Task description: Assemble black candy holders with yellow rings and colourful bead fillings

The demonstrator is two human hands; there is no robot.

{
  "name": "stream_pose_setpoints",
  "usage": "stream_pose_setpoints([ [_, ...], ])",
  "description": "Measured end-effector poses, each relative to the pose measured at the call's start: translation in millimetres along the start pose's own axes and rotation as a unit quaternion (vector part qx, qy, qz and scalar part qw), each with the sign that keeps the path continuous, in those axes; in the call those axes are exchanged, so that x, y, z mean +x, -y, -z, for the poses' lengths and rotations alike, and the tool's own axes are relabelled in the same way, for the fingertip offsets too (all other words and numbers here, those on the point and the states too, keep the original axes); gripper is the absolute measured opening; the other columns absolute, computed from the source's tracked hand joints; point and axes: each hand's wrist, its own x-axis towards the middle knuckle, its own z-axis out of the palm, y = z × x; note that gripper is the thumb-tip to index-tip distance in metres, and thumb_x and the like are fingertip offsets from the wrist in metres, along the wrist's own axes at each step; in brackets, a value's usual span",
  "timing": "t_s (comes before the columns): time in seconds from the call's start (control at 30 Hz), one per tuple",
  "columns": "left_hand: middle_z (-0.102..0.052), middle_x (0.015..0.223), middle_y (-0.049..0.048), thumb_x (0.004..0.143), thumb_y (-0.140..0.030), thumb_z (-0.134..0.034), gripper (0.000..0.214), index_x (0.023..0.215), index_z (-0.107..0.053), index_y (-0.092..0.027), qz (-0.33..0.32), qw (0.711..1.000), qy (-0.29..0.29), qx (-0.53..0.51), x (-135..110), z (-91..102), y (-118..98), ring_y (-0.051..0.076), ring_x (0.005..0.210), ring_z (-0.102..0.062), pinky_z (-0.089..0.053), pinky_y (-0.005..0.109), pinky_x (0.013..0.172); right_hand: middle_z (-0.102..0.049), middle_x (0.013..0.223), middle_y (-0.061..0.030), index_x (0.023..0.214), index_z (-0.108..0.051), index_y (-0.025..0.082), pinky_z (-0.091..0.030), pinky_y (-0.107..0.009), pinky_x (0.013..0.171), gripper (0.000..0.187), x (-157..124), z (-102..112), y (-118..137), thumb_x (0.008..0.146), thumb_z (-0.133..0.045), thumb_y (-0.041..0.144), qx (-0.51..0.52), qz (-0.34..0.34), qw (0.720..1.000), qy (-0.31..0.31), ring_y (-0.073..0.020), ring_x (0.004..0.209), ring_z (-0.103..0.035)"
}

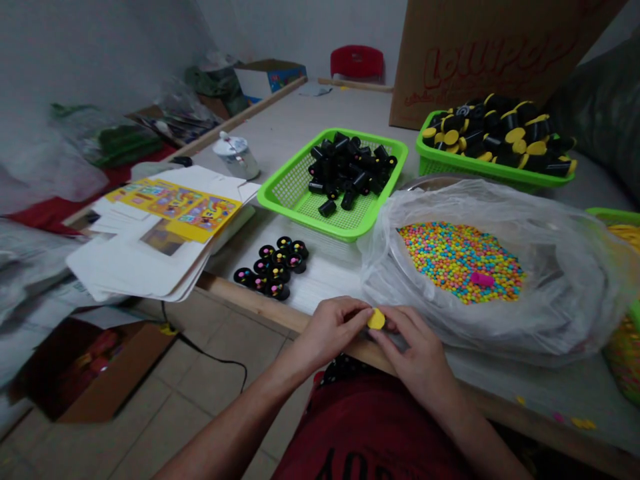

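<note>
At the table's front edge, my left hand (339,327) and my right hand (413,340) meet around a small round yellow cap (376,319). The fingers of both are closed on it; whether a black container sits beneath it is hidden. Left of my hands stands a cluster of small black containers (277,268), uncapped, with colourful candies showing inside. To the right, an open clear plastic bag (560,313) holds many small multicoloured candies (450,257), and a pink scoop-like cup (483,279) lies on them.
A green basket (305,220) of loose black containers stands ahead. Behind the bag, another green basket (493,170) holds black containers with yellow caps. Flat printed cardboard (150,253) hangs over the left edge. A lidded white cup (236,157) and a large carton (475,60) stand farther back.
</note>
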Motion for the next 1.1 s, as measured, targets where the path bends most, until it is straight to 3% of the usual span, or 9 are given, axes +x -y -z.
stream_pose_setpoints([
  [0.23, -0.057, 0.057, -0.0019, 0.081, -0.035, -0.056, 0.024, 0.079, -0.066, -0.013, 0.106, 0.986, 0.037, -0.127, 6.1, 2.4, 2.8, 0.008, 0.045, -0.046, -0.036, 0.017, 0.043, -0.06, 0.097, -0.0068, 0.112, -0.058, 0.022, -0.055, -0.03, 0.073, 0.027, 5.3, 0.2, 4.9, 0.085, -0.056, 0.023, 0.027, -0.014, 1.0, 0.007, -0.0168, 0.083, -0.059],
  [0.47, -0.053, 0.053, -0.0036, 0.077, -0.04, -0.061, 0.027, 0.077, -0.06, -0.013, 0.131, 0.976, 0.047, -0.167, 7.4, 1.3, 5.4, 0.008, 0.042, -0.047, -0.04, 0.017, 0.04, -0.062, 0.094, -0.0073, 0.107, -0.056, 0.019, -0.056, -0.028, 0.063, 0.023, 7.2, -10.9, 6.9, 0.085, -0.053, 0.02, 0.008, -0.017, 1.0, -0.002, -0.0152, 0.072, -0.061],
  [0.57, -0.063, 0.071, 0.0021, 0.077, -0.042, -0.062, 0.032, 0.087, -0.063, -0.012, 0.102, 0.983, 0.048, -0.145, 4.6, 6.0, 0.6, 0.008, 0.049, -0.051, -0.042, 0.018, 0.044, -0.064, 0.099, -0.0082, 0.114, -0.054, 0.019, -0.057, -0.03, 0.07, 0.028, 4.7, -8.2, 7.2, 0.086, -0.052, 0.017, 0.005, 0.038, 0.999, -0.025, -0.0167, 0.081, -0.063],
  [0.67, -0.066, 0.094, 0.0073, 0.076, -0.039, -0.065, 0.036, 0.099, -0.064, -0.012, 0.061, 0.981, 0.073, -0.169, -1.0, 9.6, -11.6, 0.013, 0.072, -0.059, -0.05, 0.025, 0.064, -0.061, 0.114, -0.0094, 0.124, -0.051, 0.021, -0.052, -0.037, 0.092, 0.04, -2.2, 2.5, 11.7, 0.086, -0.053, 0.013, 0.018, 0.088, 0.994, -0.063, -0.0198, 0.106, -0.059],
  [0.77, -0.066, 0.1, 0.0069, 0.076, -0.031, -0.068, 0.035, 0.107, -0.064, -0.015, 0.01, 0.971, 0.087, -0.222, -6.8, 5.0, -24.5, 0.017, 0.089, -0.059, -0.048, 0.032, 0.084, -0.055, 0.124, -0.0089, 0.127, -0.05, 0.026, -0.052, -0.037, 0.094, 0.046, -11.1, 14.9, 15.6, 0.083, -0.06, 0.016, 0.098, 0.034, 0.99, -0.093, -0.0206, 0.111, -0.057],
  [0.9, -0.057, 0.114, 0.0071, 0.076, -0.025, -0.07, 0.041, 0.115, -0.061, -0.021, -0.072, 0.954, 0.094, -0.276, -8.1, -12.1, -32.5, 0.021, 0.105, -0.055, -0.047, 0.036, 0.092, -0.052, 0.126, -0.0079, 0.125, -0.053, 0.029, -0.055, -0.035, 0.088, 0.052, -21.0, 29.2, 11.8, 0.075, -0.07, 0.024, 0.248, -0.056, 0.96, -0.121, -0.022, 0.11, -0.058],
  [1.1, -0.051, 0.12, 0.0068, 0.077, -0.022, -0.069, 0.052, 0.126, -0.053, -0.027, -0.202, 0.963, 0.115, -0.136, 2.9, -23.9, -44.2, 0.021, 0.113, -0.05, -0.046, 0.037, 0.096, -0.056, 0.122, -0.0058, 0.121, -0.056, 0.029, -0.049, -0.036, 0.096, 0.048, -31.7, 51.7, 3.8, 0.076, -0.066, 0.016, 0.203, -0.069, 0.969, -0.121, -0.0212, 0.113, -0.056],
])
